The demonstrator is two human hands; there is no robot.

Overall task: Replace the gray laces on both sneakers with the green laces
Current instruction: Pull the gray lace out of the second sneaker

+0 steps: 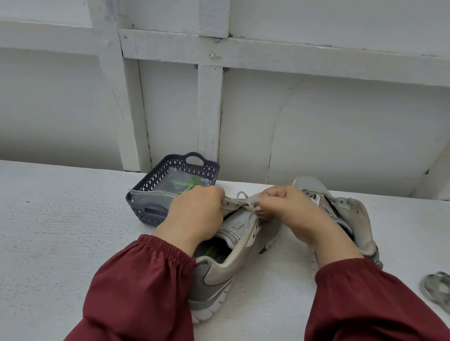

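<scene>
1. Gray-and-beige suede sneaker point(220, 281) is lying on the white textured table point(38, 231), heel toward the camera, with both hands hiding its toe.
2. Second matching sneaker point(355, 213) is sitting behind the right forearm, partly covered.
3. Dark blue perforated plastic basket point(148, 180) is holding a clear plastic bag point(155, 189) with blurry green laces point(182, 184).
4. Left hand point(195, 215) is gripping the near sneaker's eyelet flap with curled fingers; right hand point(284, 209) is pinching the threaded gray lace point(242, 195), fingertips hard to make out.
5. Loose gray lace coil point(448, 291) is running off the right edge.

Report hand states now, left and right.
Left hand: closed, gripping the near sneaker by its eyelet flap.
Right hand: closed, apparently pinching the gray lace.
</scene>
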